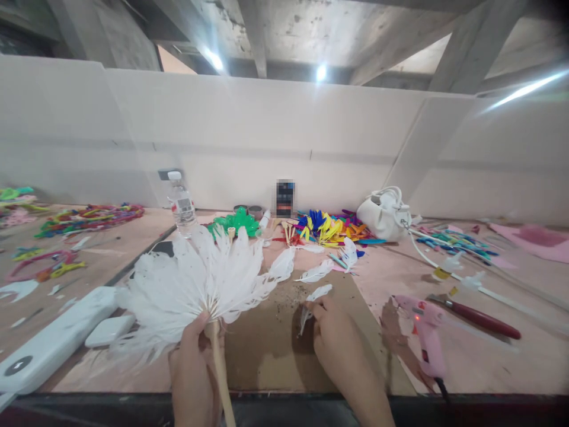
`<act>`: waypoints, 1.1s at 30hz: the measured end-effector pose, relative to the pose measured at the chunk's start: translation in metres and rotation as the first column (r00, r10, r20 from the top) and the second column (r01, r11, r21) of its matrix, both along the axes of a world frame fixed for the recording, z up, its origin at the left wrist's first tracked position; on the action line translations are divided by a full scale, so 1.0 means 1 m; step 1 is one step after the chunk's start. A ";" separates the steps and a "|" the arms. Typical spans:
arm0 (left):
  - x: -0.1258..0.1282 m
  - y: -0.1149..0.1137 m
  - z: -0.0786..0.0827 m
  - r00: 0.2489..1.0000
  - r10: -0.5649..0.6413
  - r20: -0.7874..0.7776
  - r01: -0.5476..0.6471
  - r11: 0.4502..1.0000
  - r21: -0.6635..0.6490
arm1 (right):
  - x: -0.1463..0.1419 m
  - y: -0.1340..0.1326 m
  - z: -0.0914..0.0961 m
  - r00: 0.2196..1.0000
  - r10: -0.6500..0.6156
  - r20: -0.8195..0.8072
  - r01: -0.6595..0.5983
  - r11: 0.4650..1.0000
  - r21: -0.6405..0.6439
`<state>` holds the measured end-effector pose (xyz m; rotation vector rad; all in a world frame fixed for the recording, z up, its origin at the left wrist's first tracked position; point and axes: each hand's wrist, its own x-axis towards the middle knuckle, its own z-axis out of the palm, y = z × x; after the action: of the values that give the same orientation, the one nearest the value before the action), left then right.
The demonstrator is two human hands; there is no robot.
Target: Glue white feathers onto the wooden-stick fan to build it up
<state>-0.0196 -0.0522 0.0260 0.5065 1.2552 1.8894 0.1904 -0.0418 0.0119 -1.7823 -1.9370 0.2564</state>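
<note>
The left hand has its fingers closed round the pale wooden handle of a fan of white feathers, spread above the surface. The right hand pinches a small, loose white feather between its fingers, over a flat brown cardboard sheet. To the right lie a pink plastic glue gun and a red-handled tool; farther back, multicoloured feathers are heaped near a white bag.
</note>
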 end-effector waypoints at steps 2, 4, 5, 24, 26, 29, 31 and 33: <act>0.002 0.002 0.002 0.991 0.014 0.131 -0.012 1.000 -0.017 | -0.001 0.002 -0.004 0.998 0.005 -0.060 -0.003 0.999 0.045; 0.004 0.003 0.004 0.977 0.021 0.214 -0.021 1.000 -0.006 | 0.002 0.002 -0.007 0.992 0.018 -0.123 -0.006 0.995 0.099; 0.004 0.004 0.005 0.973 0.024 0.231 -0.027 1.000 0.010 | 0.003 0.001 -0.008 0.988 0.025 -0.151 -0.006 0.992 0.124; -0.001 0.006 -0.001 0.992 0.020 0.123 -0.021 1.000 0.013 | 0.016 -0.016 -0.012 0.550 0.016 -0.835 0.340 0.909 0.241; -0.001 0.005 -0.001 0.996 0.032 0.084 -0.031 0.999 -0.015 | 0.019 -0.015 -0.011 0.426 0.037 -0.904 0.384 0.897 0.218; 0.000 0.001 -0.002 0.999 0.007 -0.037 -0.011 0.996 -0.091 | 0.021 -0.013 -0.008 0.137 0.048 -0.989 0.466 0.879 0.107; 0.001 -0.001 -0.002 0.991 -0.054 -0.121 0.037 0.990 -0.136 | 0.022 -0.012 -0.004 -0.049 0.063 -0.997 0.472 0.881 0.032; 0.004 -0.001 -0.002 0.977 -0.117 -0.178 0.091 0.985 -0.147 | 0.022 -0.012 -0.001 -0.150 0.067 -0.986 0.440 0.898 -0.006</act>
<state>-0.0153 -0.0532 0.0241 0.6735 1.4409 1.6840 0.2119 -0.0538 0.0114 -0.8655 -0.3913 0.8288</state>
